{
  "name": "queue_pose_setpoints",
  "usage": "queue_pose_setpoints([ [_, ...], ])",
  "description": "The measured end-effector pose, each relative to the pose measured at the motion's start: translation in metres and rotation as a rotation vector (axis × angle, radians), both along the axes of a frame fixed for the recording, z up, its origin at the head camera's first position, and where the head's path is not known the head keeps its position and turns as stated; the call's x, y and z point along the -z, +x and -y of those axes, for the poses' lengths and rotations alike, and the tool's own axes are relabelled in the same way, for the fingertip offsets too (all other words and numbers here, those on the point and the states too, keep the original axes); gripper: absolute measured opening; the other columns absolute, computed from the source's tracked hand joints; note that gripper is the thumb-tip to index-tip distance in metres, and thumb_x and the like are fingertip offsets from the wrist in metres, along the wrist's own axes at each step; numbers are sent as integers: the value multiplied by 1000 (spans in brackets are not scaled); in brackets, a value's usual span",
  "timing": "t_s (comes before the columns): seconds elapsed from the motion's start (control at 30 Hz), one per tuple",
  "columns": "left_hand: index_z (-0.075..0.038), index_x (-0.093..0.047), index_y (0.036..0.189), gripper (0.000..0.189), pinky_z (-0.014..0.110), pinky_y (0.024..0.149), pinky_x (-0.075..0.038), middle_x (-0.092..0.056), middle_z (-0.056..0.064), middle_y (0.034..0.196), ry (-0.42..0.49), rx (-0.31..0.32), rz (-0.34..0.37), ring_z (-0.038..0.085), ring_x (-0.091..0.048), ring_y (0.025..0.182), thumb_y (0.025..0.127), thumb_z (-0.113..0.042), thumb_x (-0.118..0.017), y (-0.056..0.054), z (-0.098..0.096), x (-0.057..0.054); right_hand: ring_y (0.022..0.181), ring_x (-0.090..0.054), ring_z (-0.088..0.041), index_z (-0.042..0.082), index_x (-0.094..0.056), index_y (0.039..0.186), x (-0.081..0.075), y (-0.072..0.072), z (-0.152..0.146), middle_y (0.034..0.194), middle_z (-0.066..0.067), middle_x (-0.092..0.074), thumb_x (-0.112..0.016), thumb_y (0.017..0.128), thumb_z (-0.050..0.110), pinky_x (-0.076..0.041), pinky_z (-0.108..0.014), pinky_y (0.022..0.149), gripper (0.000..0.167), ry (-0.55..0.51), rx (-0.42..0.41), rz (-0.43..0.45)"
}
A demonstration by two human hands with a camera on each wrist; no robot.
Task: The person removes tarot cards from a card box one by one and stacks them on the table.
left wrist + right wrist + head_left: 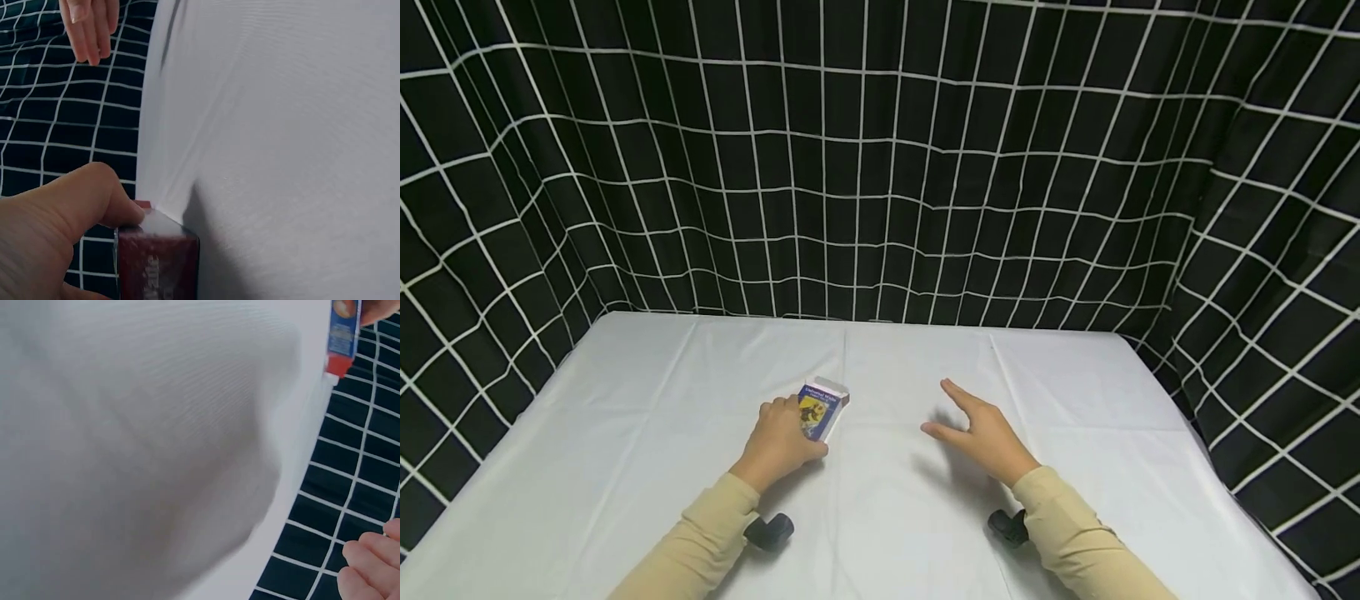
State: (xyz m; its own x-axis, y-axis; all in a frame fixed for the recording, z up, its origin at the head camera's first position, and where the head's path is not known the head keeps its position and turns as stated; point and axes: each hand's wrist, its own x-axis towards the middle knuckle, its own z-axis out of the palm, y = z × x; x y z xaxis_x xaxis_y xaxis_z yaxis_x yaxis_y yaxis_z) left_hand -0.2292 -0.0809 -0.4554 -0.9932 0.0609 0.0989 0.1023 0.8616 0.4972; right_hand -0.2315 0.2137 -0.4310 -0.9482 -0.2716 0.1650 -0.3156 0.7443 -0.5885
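My left hand (pixel 782 440) grips a small card box (pixel 817 412) by its sides, thumb on the near right and fingers across the far left. The box has a blue front with a yellow picture and lettering, and its far end shows a white flap standing out. In the left wrist view the thumb presses near the top edge of the dark red side of the box (pixel 159 265). The right wrist view shows the box's blue face and red end (pixel 340 344). To the right, my right hand (pixel 988 433) hovers over the cloth, fingers extended and thumb spread, holding nothing.
A white cloth (pixel 917 517) with fold creases covers the table. Black curtains (pixel 865 167) with a white grid enclose the back and both sides. Dark wrist-worn devices (pixel 769 532) stick out beside the sleeves.
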Motion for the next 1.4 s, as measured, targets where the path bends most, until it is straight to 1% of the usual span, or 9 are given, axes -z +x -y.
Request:
queue_pose_setpoints([
  [0.1, 19, -47, 133, 87, 46, 91, -49, -61, 25, 110, -7, -1, -3, 33, -51, 98, 67, -27, -80, -3, 0, 2, 142, -41, -38, 3, -42, 150, 1, -2, 2, 153, -18, -44, -70, 88, 47, -34, -51, 117, 81, -25, 9, 16],
  [0.3, 18, -53, 124, 81, 43, 85, -48, -60, 22, 100, -33, -26, -45, 30, -50, 92, 69, -32, -85, -5, -3, 6, 141, -43, -37, 3, -46, 147, 3, -3, 8, 150, -18, -48, -70, 88, 47, -35, -51, 116, 78, -71, 21, 50],
  [0.47, 17, -54, 125, 74, 45, 87, -49, -61, 22, 103, -10, -16, -19, 31, -51, 95, 69, -23, -82, -7, -2, 2, 136, -49, -40, 5, -48, 147, 3, -4, 12, 149, -17, -50, -71, 87, 45, -39, -49, 114, 75, -118, 35, 71],
  [0.67, 11, -50, 136, 79, 46, 93, -48, -61, 24, 116, 16, 44, 10, 33, -51, 104, 68, -19, -79, -11, -1, 1, 130, -55, -38, 8, -51, 145, 0, -4, 15, 144, -17, -56, -74, 86, 41, -43, -45, 111, 71, -180, 81, 83],
  [0.77, 9, -50, 137, 81, 46, 92, -48, -60, 24, 116, 20, 62, 18, 33, -52, 103, 68, -21, -80, -13, 0, 1, 129, -57, -36, 6, -53, 142, -2, -4, 18, 141, -19, -58, -75, 86, 37, -44, -42, 110, 68, -225, 82, 92],
  [0.93, 12, -50, 134, 79, 47, 94, -48, -60, 21, 114, 14, 82, 32, 32, -53, 103, 70, -22, -81, -14, 7, 4, 129, -57, -33, 3, -55, 140, -2, -4, 24, 140, -19, -58, -75, 87, 31, -46, -37, 108, 63, -297, 77, 112],
  [1.1, 11, -50, 134, 78, 51, 101, -45, -61, 22, 120, 35, 140, 52, 34, -53, 108, 70, -20, -82, -18, 12, 5, 125, -61, -35, 3, -60, 136, -2, -3, 30, 135, -19, -63, -76, 86, 27, -48, -40, 106, 58, -326, 92, 119],
  [1.23, 6, -49, 139, 80, 51, 108, -42, -59, 20, 132, 79, 171, 94, 34, -52, 118, 72, -20, -83, -20, 15, 7, 120, -65, -33, 4, -63, 132, -2, -3, 32, 128, -18, -67, -77, 85, 26, -49, -42, 104, 54, -351, 114, 139],
  [1.4, 0, -50, 141, 78, 51, 114, -36, -57, 16, 139, 130, 238, 62, 34, -50, 129, 73, -19, -84, -22, 18, 5, 117, -67, -28, 4, -64, 130, -5, -3, 35, 123, -16, -70, -77, 85, 24, -49, -43, 105, 51, -415, 123, 164],
])
